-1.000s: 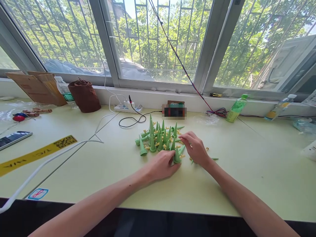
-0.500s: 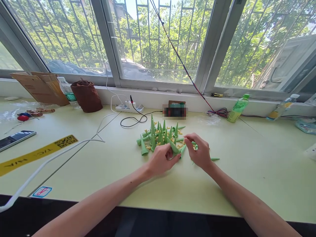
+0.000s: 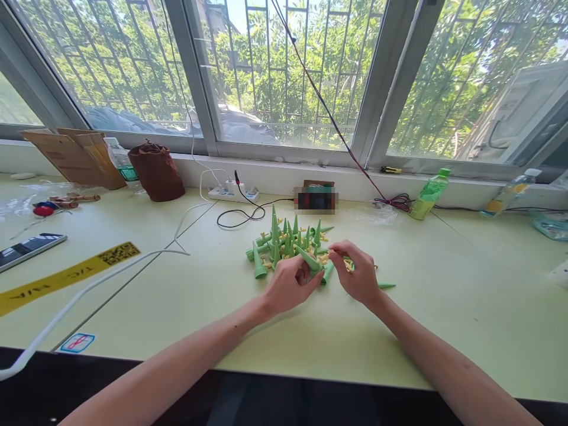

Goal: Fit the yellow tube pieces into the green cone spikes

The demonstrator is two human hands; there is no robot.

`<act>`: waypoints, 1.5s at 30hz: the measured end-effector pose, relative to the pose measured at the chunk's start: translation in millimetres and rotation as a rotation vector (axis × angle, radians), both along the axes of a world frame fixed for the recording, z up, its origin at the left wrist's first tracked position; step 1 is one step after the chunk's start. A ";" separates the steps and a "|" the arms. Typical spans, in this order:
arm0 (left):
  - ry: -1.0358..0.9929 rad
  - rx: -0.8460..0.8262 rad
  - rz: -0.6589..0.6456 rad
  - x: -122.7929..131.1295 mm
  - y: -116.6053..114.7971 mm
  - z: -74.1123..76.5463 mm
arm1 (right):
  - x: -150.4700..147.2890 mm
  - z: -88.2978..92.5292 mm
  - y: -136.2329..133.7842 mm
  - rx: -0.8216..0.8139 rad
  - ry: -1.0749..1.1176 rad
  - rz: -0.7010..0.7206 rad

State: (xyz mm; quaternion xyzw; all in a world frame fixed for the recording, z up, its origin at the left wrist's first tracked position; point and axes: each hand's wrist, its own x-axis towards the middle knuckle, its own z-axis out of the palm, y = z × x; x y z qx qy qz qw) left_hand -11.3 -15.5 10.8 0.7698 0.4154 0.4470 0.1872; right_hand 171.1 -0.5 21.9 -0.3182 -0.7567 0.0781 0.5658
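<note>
A tilted green cone [image 3: 309, 260] is held, apparently steadied, by the left hand [image 3: 287, 285] beside the right hand [image 3: 358, 276], its grip pinched narrow (contents cannot be told); careful alignment seems needed.

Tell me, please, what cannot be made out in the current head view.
In the head view:
Held cone: lower side partly hidden by left hand.
Right hand: whether it holds anything, too small to tell.
Phone: cut off by left edge.
Red-black box: blurred by pixelation.

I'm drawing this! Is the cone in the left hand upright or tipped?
Tipped: the cone slants in the left hand, tip pointing up and left.
</note>
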 end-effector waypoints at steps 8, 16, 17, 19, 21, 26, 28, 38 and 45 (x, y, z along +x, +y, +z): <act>0.045 0.022 0.003 -0.6 -1.0 3.7 | 0.0 0.9 -1.3 0.009 -0.045 0.070; 0.016 0.025 -0.020 -0.8 -0.6 3.6 | 1.3 1.3 -1.2 -0.011 -0.073 0.124; 0.012 0.027 -0.023 -0.6 -0.6 3.5 | 1.4 0.7 -1.1 -0.017 -0.082 0.128; 0.008 0.039 -0.021 -0.2 -0.8 3.2 | 1.6 -0.2 -0.9 -0.030 -0.104 0.133; 0.010 0.052 -0.012 0.2 -0.8 2.8 | 1.8 -0.9 -0.7 -0.042 -0.123 0.138; 0.037 0.058 -0.013 0.2 -1.1 3.3 | 2.5 -2.0 -0.5 -0.065 -0.158 0.115; 0.054 0.056 -0.013 0.0 -1.4 3.9 | 2.6 -2.5 -0.4 -0.080 -0.167 0.101; 0.078 0.076 -0.021 -1.4 1.0 -0.7 | 3.3 -4.4 2.5 -0.096 -0.209 0.023; 0.088 0.105 -0.016 -1.8 1.4 -0.8 | 3.9 -4.6 2.6 -0.100 -0.230 0.012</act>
